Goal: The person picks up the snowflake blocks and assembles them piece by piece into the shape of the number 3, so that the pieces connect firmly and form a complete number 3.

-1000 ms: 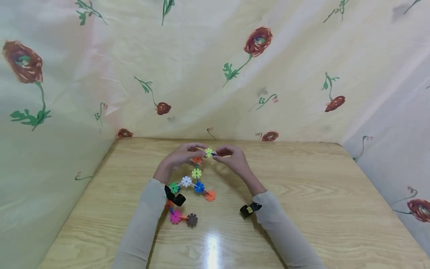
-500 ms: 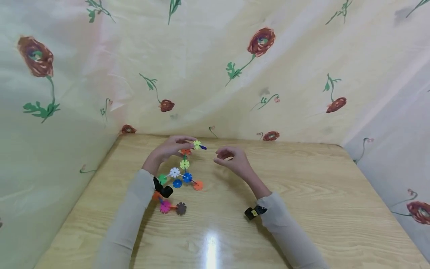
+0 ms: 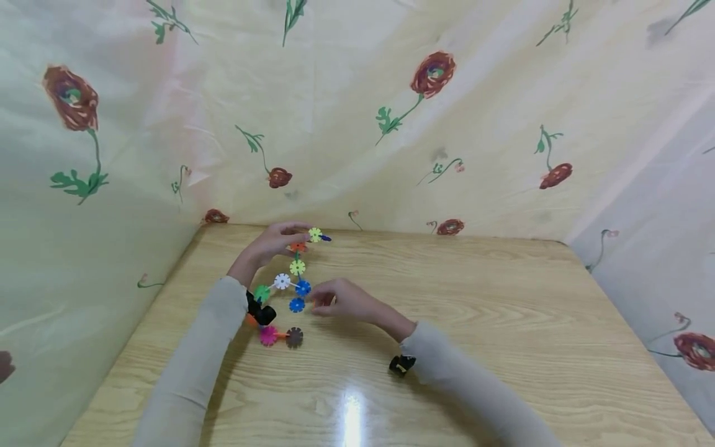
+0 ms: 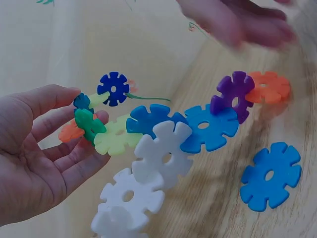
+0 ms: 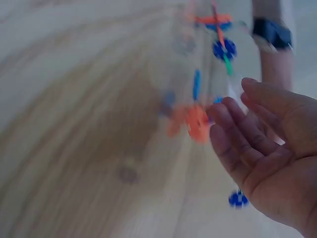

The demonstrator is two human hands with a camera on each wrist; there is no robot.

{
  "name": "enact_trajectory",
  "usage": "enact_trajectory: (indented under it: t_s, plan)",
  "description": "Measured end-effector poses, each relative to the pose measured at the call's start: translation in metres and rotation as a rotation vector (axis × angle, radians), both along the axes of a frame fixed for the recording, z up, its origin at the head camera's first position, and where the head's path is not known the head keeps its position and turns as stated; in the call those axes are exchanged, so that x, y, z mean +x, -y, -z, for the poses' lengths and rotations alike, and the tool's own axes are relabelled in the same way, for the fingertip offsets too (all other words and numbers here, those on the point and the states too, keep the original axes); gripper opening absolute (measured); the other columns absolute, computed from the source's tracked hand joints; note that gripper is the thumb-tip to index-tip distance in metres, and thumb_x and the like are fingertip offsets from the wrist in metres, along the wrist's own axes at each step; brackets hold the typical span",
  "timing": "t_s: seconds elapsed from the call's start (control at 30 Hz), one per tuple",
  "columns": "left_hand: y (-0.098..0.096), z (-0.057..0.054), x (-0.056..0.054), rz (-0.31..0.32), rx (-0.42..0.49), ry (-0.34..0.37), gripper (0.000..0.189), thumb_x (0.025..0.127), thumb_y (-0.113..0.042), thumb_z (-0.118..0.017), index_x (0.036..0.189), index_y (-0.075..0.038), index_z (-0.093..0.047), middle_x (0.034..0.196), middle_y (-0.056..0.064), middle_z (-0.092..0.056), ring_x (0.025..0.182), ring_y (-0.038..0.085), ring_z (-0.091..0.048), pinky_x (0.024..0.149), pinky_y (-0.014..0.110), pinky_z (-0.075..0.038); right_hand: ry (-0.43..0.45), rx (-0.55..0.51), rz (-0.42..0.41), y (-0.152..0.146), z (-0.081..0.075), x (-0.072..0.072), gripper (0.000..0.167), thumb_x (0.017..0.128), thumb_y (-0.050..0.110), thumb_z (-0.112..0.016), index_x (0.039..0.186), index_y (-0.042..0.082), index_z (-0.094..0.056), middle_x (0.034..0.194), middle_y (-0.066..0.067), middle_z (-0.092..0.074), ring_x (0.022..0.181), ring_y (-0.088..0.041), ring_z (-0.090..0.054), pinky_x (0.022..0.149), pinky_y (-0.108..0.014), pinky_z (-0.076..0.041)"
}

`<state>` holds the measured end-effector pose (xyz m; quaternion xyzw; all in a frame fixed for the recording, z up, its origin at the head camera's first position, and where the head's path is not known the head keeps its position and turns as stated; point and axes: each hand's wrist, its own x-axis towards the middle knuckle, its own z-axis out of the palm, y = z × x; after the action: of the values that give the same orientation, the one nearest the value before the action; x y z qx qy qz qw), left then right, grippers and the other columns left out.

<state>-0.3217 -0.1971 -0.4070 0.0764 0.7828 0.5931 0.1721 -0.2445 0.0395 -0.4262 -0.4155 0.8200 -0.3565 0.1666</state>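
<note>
A chain of notched, flower-shaped plastic discs stands bent in several colours. My left hand (image 3: 272, 244) holds its far end, with thumb and fingers around the green disc (image 4: 89, 125) and an orange disc (image 4: 71, 133). Beyond the fingertips a dark blue disc (image 4: 113, 89) sticks out. White discs (image 4: 166, 151) and a blue disc (image 4: 210, 128) follow along the chain, then a purple disc (image 4: 234, 99) and an orange disc (image 4: 270, 87). My right hand (image 3: 352, 301) is beside that orange end, fingers loosely bent, with nothing gripped. Contact with the orange disc cannot be made out.
A single blue disc (image 4: 270, 177) lies loose on the wooden table (image 3: 475, 298). Nearer me are a pink disc (image 3: 268, 335) and a dark grey disc (image 3: 294, 337), joined by an orange piece. A flowered cloth (image 3: 335, 124) hangs behind the table.
My right hand has left the far end of the chain and come down and left to its orange end. The left hand still holds the chain, now further left in view.
</note>
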Motion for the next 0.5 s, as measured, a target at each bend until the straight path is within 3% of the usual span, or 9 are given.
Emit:
enact_trajectory:
  t_s: [0.1,0.27,0.37,0.5]
  plan:
    - [0.001,0.002,-0.001,0.01,0.005,-0.004,0.049,0.104,-0.03,-0.06,0.149,-0.012,-0.052,0.152,0.015,-0.049,0.137,0.038,-0.05,0.107,0.059,-0.049,-0.043,0.097,-0.059,0.015,0.006,0.002,0.031,0.099,0.012,-0.067,0.129,0.006,-0.07,0.078,0.0,-0.068,0.064,0.001,-0.052,0.061,-0.013,-0.045]
    - [-0.001,0.002,-0.003,0.019,0.026,0.005,0.05,0.104,-0.028,-0.06,0.15,-0.011,-0.05,0.154,0.016,-0.046,0.137,0.038,-0.049,0.107,0.057,-0.05,-0.105,0.203,-0.043,0.027,0.01,0.002,0.038,0.1,0.014,-0.066,0.138,0.011,-0.064,0.054,0.008,-0.04,0.048,-0.002,-0.035,0.049,-0.015,-0.029]
    - [-0.002,0.002,-0.004,0.022,0.032,0.011,0.05,0.104,-0.028,-0.06,0.15,-0.011,-0.05,0.154,0.016,-0.047,0.137,0.039,-0.048,0.107,0.057,-0.05,-0.149,0.269,-0.035,0.031,0.01,0.001,0.039,0.101,0.017,-0.066,0.139,0.014,-0.064,0.054,0.009,-0.044,0.048,-0.002,-0.038,0.047,-0.014,-0.03]
    - [-0.002,0.003,-0.006,0.019,0.029,0.009,0.051,0.104,-0.027,-0.06,0.151,-0.011,-0.049,0.154,0.017,-0.046,0.138,0.039,-0.047,0.108,0.058,-0.049,-0.191,0.341,-0.051,0.034,0.013,-0.001,0.04,0.102,0.021,-0.064,0.142,0.017,-0.061,0.065,0.003,-0.061,0.054,0.0,-0.047,0.05,-0.013,-0.035]
